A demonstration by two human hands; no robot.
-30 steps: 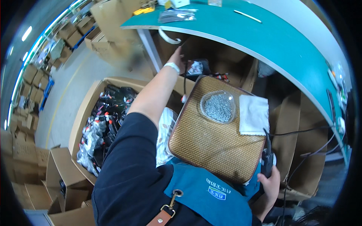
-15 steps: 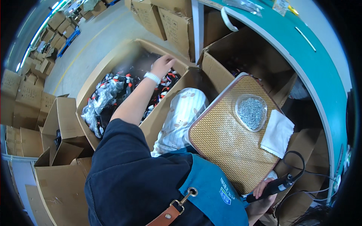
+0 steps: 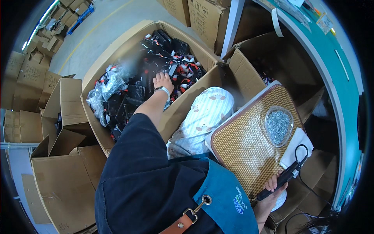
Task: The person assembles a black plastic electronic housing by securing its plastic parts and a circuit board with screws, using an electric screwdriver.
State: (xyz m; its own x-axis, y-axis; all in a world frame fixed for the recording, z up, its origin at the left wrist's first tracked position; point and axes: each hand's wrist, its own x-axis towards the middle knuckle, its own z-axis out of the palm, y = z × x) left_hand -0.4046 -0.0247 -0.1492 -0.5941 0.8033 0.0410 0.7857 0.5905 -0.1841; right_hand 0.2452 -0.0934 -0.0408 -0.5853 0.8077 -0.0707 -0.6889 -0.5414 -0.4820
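My left hand (image 3: 163,82) is down in a large cardboard box (image 3: 117,50), its fingers a little apart and resting over a heap of black plastic units (image 3: 137,93) with red and white connectors. I cannot make out anything gripped in it. A pale band (image 3: 163,91) circles that wrist. At the lower right my right hand (image 3: 272,188) is closed round a black corded electric screwdriver (image 3: 281,180), beside a woven-topped board (image 3: 249,136). On the board stand a clear dish of small silvery screws (image 3: 279,125) and a folded white cloth (image 3: 298,148).
Crumpled clear plastic bags (image 3: 111,84) lie at the box's left side. A second open carton (image 3: 245,74) stands under the green table (image 3: 331,43). More cardboard boxes (image 3: 66,183) crowd the left. My leg in patterned cloth (image 3: 206,113) sits between box and board.
My left hand has come back from the box's far right side to its middle, down onto the black units. The screwdriver in my right hand has swung to point more upward. The whole view has shifted.
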